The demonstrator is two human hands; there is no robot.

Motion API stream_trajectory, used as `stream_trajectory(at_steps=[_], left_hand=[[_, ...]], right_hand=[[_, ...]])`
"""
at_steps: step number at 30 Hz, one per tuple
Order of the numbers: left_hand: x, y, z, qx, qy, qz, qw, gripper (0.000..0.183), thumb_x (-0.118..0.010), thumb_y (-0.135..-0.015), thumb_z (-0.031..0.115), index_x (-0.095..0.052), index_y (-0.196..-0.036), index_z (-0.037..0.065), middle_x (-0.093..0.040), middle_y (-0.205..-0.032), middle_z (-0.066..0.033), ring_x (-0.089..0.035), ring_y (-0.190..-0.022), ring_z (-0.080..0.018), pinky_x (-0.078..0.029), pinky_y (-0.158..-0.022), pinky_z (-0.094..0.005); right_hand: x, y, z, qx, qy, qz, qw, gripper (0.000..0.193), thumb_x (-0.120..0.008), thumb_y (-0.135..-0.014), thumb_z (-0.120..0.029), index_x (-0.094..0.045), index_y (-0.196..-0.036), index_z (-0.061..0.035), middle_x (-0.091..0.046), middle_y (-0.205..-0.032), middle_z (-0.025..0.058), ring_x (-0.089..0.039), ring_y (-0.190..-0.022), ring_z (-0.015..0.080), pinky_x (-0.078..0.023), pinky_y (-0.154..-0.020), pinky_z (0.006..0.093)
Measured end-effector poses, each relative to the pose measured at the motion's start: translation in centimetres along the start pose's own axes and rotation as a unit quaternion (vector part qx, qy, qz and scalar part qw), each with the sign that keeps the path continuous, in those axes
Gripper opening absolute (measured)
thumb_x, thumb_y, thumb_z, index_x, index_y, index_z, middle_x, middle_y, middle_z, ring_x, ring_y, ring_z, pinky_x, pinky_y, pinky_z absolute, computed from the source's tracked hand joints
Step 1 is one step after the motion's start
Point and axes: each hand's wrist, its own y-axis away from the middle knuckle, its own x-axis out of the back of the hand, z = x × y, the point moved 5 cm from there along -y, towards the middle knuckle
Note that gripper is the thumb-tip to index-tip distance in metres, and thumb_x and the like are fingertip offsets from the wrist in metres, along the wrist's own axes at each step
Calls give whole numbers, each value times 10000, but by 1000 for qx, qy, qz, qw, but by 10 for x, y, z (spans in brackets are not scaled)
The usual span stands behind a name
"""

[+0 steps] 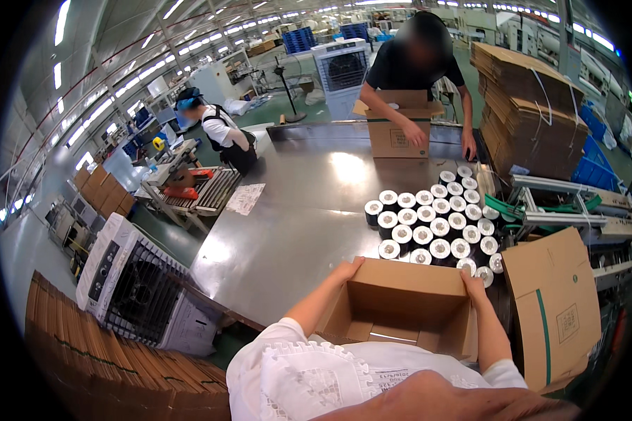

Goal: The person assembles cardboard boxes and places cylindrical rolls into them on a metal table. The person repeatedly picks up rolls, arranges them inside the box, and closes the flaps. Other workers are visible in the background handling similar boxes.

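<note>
An open cardboard box (pixel 409 309) sits right in front of me at the near edge of the metal table, with nothing visible inside it. My left hand (pixel 349 269) grips its far left corner, fingers closed over the rim. At the far right corner my right hand (pixel 475 286) grips the same box, the fingers partly hidden. Just beyond the box stand many upright dark cylinders with white round tops (pixel 439 226), grouped on the right part of the table.
The metal table (pixel 295 189) stretches away from me, with a paper sheet (pixel 246 199) at its left. Across it, a co-worker handles another cardboard box (pixel 399 137). Flattened cartons (pixel 551 309) stand at right, others (pixel 119 365) at lower left beside an air cooler (pixel 144 288).
</note>
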Motion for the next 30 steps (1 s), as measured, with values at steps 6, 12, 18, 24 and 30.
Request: stream_trajectory(at_steps=[6,12,18,24,30], left_hand=[[-17,0,54,-317,-362,98,871,712,-300,-924,613,-450,-1370,78,-481,-1366,-184,-437,-1274,-354,-337,-1057,-458],[-82,51,67,-86,-240,-445,859,712,-295,-948,602,-468,-1355,44,-449,-1406,-151,-406,-1298,-262,-274,-1090,-364],[-160,12,-5,-95,-253,-492,828,712,-368,-919,589,-446,-1369,42,-411,-1417,-204,-379,-1315,-331,-283,-1096,-392],[-124,-31,78,-380,-260,-28,887,581,-680,-779,280,-492,-1281,56,-404,-1339,-239,-352,-1269,-416,-330,-1040,-492],[-127,-108,89,-380,-376,2,845,630,-742,-687,380,-552,-1263,211,-450,-1177,-203,-407,-1115,-369,-363,-971,-455]], right_hand=[[-16,-48,29,19,156,-129,979,648,-778,-666,-438,-649,-1009,97,-675,-984,219,-652,-946,282,-501,-789,356],[-41,-23,92,-32,183,-423,887,517,-730,-746,-431,-683,-1086,-45,-693,-1046,97,-633,-955,202,-470,-856,308],[-52,16,64,-103,42,-500,859,464,-721,-792,-315,-639,-1183,-78,-676,-1071,81,-603,-989,159,-449,-886,287],[-35,-26,88,-88,172,-218,957,823,-680,-757,-495,-405,-1379,-33,-658,-1044,204,-637,-949,363,-496,-840,402],[-41,-69,80,-60,236,-120,962,926,-683,-760,-351,-166,-1447,-7,-644,-866,268,-637,-836,401,-508,-738,451]])
